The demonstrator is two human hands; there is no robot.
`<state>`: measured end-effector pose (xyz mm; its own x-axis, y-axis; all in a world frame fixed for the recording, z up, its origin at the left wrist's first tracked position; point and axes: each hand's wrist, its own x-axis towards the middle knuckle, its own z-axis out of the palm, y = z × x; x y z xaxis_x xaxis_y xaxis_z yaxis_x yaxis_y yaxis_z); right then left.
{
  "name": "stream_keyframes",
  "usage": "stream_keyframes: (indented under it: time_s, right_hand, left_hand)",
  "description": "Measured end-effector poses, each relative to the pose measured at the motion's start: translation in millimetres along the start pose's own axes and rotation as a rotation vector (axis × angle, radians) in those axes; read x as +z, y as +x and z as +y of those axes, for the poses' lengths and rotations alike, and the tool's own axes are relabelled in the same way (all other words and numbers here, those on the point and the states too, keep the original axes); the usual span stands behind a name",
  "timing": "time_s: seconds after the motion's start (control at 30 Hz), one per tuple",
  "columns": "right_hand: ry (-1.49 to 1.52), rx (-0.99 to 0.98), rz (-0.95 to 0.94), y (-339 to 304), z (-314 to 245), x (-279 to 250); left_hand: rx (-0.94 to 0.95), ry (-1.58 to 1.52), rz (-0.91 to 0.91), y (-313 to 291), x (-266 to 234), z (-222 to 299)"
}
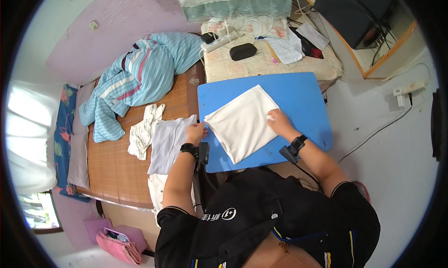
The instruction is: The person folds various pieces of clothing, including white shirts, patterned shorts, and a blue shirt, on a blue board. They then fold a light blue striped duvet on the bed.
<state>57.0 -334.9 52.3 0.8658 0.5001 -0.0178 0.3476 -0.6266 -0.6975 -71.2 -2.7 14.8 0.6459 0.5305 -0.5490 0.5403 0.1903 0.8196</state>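
A white cloth (242, 123), folded into a rough square, lies turned at an angle on a blue tabletop (308, 100). My right hand (281, 123) is closed on the cloth's right edge, a bit of white showing at the fingertips. At the table's left edge, my left hand (197, 132) has its fingers curled in a pinch at the cloth's left corner. Both wrists wear black straps with small dark devices. Just beyond my left hand, a pale grey garment (168, 139) lies flat on the bed mat.
Left of the table is a bed with a brown mat (109, 160), a crumpled white garment (145, 130) and a striped blue quilt (154, 67). Behind the table, a cloth-covered surface (217, 72) carries a black case (243, 52), papers and cables. A power strip (410, 87) with a cord lies at right.
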Motion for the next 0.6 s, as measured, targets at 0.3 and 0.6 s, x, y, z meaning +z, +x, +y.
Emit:
stream_keyframes:
  time_s: [0.3,0.6]
  right_hand:
    - [0.213,0.354,-0.136,8,45,9]
    - [0.363,0.462,-0.149,22,38,8]
  left_hand:
    - [-0.066,0.115,-0.13,-47,32,-8]
    - [0.123,0.383,-0.03,-53,50,-31]
